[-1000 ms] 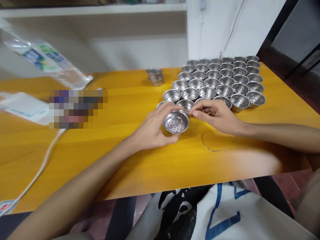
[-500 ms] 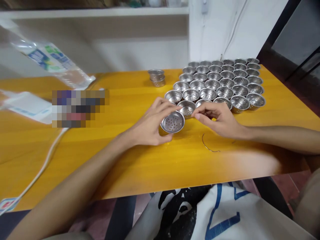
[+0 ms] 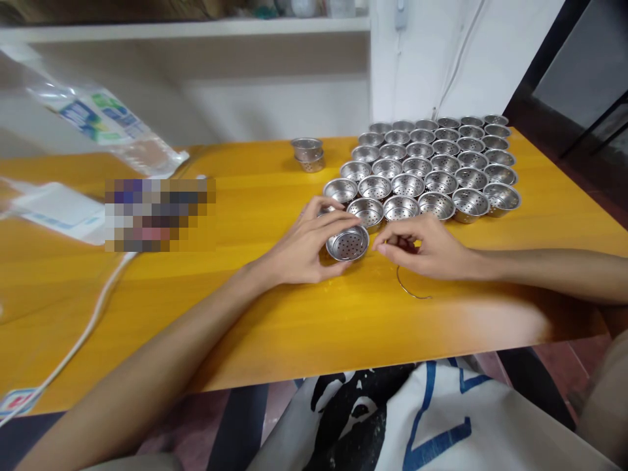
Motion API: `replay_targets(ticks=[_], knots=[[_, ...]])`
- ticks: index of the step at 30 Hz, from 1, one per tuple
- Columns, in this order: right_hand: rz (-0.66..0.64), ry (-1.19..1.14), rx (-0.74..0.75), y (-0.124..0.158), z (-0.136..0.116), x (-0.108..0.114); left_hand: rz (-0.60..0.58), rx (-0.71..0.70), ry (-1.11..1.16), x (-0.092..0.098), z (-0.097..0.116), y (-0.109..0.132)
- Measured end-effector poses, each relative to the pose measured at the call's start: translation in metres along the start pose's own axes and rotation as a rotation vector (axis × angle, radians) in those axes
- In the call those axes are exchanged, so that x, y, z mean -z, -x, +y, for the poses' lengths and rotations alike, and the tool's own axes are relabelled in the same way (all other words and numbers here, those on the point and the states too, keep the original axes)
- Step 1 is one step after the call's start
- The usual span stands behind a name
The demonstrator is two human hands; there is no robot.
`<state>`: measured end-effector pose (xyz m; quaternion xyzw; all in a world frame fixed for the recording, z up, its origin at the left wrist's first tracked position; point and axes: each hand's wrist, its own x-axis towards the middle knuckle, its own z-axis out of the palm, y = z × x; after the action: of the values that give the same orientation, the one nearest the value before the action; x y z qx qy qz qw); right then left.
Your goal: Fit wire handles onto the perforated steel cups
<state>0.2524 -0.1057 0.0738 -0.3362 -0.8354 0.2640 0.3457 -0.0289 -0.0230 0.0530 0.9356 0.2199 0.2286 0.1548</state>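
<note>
My left hand is wrapped round a small perforated steel strainer cup that rests on the yellow table. My right hand sits just to the right of that cup with its fingers curled together in a pinch; what they hold is too small to make out. A thin curved wire lies on the table just below my right hand. Behind both hands stand rows of several identical strainer cups, packed rim to rim.
Two stacked cups stand apart at the back centre. A plastic-wrapped pack and a white packet lie at the left, with a white cable running to the front-left edge. A white shelf and wall rise behind the table.
The cup in my left hand has tipped from upright to tilted and come back down onto the table. My right hand has slid a little nearer me and lower, uncovering the front row of cups.
</note>
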Motion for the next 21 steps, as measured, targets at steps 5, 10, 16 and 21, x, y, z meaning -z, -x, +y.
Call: replay_targets(ticks=[5,10,16,21], knots=[[-0.476,0.577,-0.122,0.013,-0.035,0.003,-0.023,0.019,0.035,0.001,0.005,0.001],[-0.59,0.782,-0.227,0.022,-0.048,-0.004,0.186,0.023,0.062,0.018,-0.006,-0.002],[-0.62,0.937,-0.279,0.022,-0.046,-0.005,0.477,0.416,0.056,0.045,-0.116,-0.05],[-0.638,0.958,-0.149,0.029,-0.042,-0.001,0.459,0.548,0.032,0.046,-0.179,-0.093]])
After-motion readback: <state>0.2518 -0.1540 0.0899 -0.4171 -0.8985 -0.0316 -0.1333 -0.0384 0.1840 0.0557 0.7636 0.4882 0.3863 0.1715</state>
